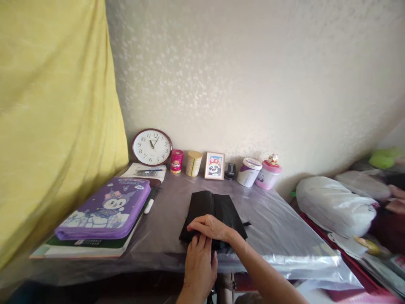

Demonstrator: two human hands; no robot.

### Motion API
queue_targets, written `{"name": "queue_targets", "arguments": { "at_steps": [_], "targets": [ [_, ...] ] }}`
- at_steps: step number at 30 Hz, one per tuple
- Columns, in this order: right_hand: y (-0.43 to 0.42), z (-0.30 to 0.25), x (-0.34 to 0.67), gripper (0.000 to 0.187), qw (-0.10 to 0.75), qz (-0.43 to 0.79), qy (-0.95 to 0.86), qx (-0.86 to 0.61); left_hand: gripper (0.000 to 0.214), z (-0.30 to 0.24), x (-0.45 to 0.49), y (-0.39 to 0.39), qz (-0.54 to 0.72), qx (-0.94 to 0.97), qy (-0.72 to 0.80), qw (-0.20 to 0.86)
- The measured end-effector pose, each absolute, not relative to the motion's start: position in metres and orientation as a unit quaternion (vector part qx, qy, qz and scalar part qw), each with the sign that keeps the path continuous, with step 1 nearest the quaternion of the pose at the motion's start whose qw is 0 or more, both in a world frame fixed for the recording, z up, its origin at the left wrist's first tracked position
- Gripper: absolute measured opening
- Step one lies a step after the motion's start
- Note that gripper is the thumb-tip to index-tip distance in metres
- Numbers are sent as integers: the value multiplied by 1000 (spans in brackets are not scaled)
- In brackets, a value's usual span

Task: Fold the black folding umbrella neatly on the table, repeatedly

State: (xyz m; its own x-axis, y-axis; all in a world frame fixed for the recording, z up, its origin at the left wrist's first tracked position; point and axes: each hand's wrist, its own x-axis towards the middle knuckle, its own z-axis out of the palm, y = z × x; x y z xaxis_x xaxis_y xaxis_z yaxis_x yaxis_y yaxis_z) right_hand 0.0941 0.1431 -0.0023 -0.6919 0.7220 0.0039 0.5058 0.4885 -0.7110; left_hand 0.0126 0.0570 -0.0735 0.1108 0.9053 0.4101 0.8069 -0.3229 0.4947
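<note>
A black piece of folded fabric with pleated panels, which looks like a collapsed umbrella [205, 204], lies on the table in front of me. A short dark strap sticks out from its right side. At its near end my left hand [200, 264] is closed, its fingertips tucked under my other hand. My right hand [210, 228] reaches across from the right, closed over the umbrella's near end and touching the left fingers. What lies between the two hands is mostly hidden by them.
On the left, a purple cartoon case [107, 209] rests on green books [85, 247], near a white pen-like object [148, 206]. Along the wall stand a clock [152, 147], pink tin [176, 161], yellow canister [193, 164], picture frame [214, 165] and two tubs. Bags [335, 204] lie right.
</note>
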Motion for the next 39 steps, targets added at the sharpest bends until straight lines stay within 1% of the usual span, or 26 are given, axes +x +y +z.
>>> {"name": "queue_targets", "arguments": {
  "at_steps": [3,5,7,9,11,13,15,19,22,24,28,33,36,39],
  "targets": [
    [151,-2,116,26,255,228,-832,-437,45,-75,12,58,334,748,570,60],
    [161,-1,137,25,305,125,-784,-526,47,-75,11,58,332,753,567,48],
    [169,0,162,27,308,35,-719,-622,47,-75,10,58,326,758,563,38],
    [173,0,186,30,278,-12,-657,-700,47,-74,9,58,319,764,559,31],
    [173,-3,204,37,235,7,-618,-750,47,-73,8,58,312,768,558,32],
    [172,-7,215,43,203,56,-600,-772,48,-71,7,58,306,770,559,40],
    [171,-11,219,45,202,110,-598,-767,48,-70,7,57,302,771,558,47],
    [168,-12,213,34,256,240,-600,-719,47,-70,7,57,309,768,559,49],
    [165,-10,205,25,281,343,-575,-687,47,-71,6,56,312,768,556,54],
    [165,-11,202,19,292,373,-560,-679,47,-71,6,57,311,770,555,57],
    [167,-12,198,11,335,381,-550,-663,47,-71,5,57,305,770,557,63],
    [167,-3,191,12,402,436,-520,-614,47,-72,6,56,308,770,555,61],
    [164,5,181,19,448,476,-506,-563,46,-73,6,55,315,759,567,57],
    [163,7,169,27,475,519,-498,-507,47,-73,7,55,317,754,572,63]
  ]
}}
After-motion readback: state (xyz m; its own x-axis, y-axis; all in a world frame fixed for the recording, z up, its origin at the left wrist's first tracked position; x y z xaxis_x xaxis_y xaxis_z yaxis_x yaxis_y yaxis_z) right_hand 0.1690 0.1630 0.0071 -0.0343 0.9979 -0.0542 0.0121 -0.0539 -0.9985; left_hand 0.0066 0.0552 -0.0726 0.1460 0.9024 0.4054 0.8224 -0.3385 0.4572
